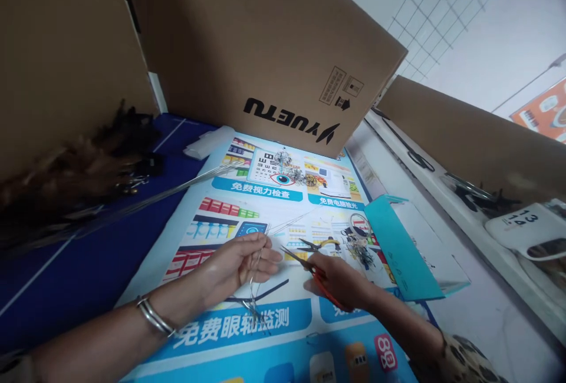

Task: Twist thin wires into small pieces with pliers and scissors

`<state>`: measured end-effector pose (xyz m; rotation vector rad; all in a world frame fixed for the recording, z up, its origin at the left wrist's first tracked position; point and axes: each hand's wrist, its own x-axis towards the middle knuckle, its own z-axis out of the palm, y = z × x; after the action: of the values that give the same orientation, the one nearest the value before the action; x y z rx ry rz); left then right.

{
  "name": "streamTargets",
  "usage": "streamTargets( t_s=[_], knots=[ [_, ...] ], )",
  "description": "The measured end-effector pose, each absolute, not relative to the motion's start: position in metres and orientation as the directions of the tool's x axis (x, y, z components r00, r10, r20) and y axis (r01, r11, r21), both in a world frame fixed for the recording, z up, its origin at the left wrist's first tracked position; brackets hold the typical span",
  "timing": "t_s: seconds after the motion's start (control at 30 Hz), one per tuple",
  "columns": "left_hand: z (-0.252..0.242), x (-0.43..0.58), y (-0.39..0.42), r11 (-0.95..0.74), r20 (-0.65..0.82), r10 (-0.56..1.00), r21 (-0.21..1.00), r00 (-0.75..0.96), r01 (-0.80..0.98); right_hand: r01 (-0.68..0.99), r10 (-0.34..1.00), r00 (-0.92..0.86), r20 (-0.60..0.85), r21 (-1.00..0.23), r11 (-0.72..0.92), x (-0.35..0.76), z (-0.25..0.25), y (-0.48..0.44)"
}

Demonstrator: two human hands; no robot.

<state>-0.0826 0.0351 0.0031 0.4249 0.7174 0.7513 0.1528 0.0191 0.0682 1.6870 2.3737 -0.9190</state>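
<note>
My left hand (pixel 254 259), with bangles on its wrist, pinches thin wires (pixel 287 225) between thumb and forefinger. The wires run up and right over the printed sheet, and a small tangled bunch (pixel 254 309) hangs below the fingers. Just to the right, my right hand (pixel 338 280) is wrapped round orange-handled scissors (pixel 325 289). Their blades point up and left towards my left hand, touching nothing that I can make out. Pliers with yellow handles (pixel 325 244) lie on the sheet just beyond the scissors.
A large cardboard box (pixel 265 47) stands at the back. Long wires (pixel 190 181) and dark brown bundles (pixel 79 177) lie at left. Small wire clusters (pixel 287 165) rest on the printed sheet (pixel 274 353). At right are a teal open box (pixel 400 253) and a white numbered container (pixel 522 227).
</note>
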Motion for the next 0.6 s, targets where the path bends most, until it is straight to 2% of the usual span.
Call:
streamTargets(
  t_s=[0.1, 0.4, 0.6],
  knots=[
    [0.007, -0.085, 0.038, 0.650, -0.423, 0.757, 0.572, 0.498, -0.501, 0.929, 0.856, -0.356, -0.376, -0.240, 0.282, 0.172, 0.070, 0.006],
    [0.006, -0.086, 0.040, 0.664, -0.361, 0.737, 0.544, 0.572, -0.512, 0.905, 0.868, -0.421, -0.264, -0.052, 0.423, 0.220, 0.050, -0.013],
    [0.005, -0.086, 0.038, 0.611, -0.324, 0.769, 0.625, 0.551, -0.485, 0.855, 0.845, -0.481, -0.234, 0.089, 0.511, 0.232, 0.040, -0.019]
  ],
)
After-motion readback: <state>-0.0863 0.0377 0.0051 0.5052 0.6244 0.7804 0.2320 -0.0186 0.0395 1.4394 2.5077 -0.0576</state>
